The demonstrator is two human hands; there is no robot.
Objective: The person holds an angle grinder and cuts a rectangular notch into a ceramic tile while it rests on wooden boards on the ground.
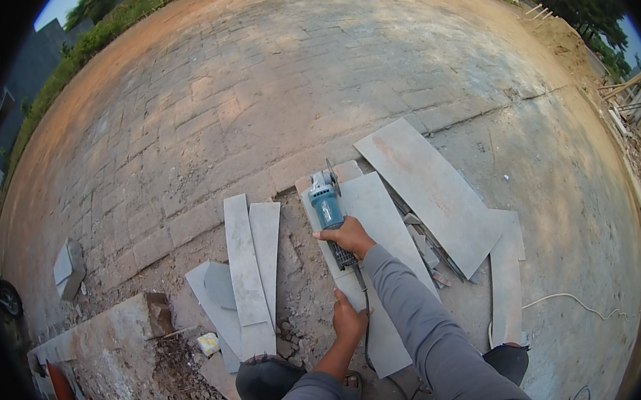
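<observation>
The right hand (347, 237) is clenched round the body of a blue angle grinder (327, 203), w/ its disc end pointing to 12 o'clock. The grinder lies on a long grey tile (382, 225) on the ground. The left hand (348, 318) presses flat on the near end of the same tile, at 6 o'clock from the grinder, fingers spread, grasping nothing. Narrow tile strips (247, 264) lie at 9 o'clock, a bigger grey tile (431, 192) at 2 o'clock. A white cable (565, 299) runs at 4 o'clock.
</observation>
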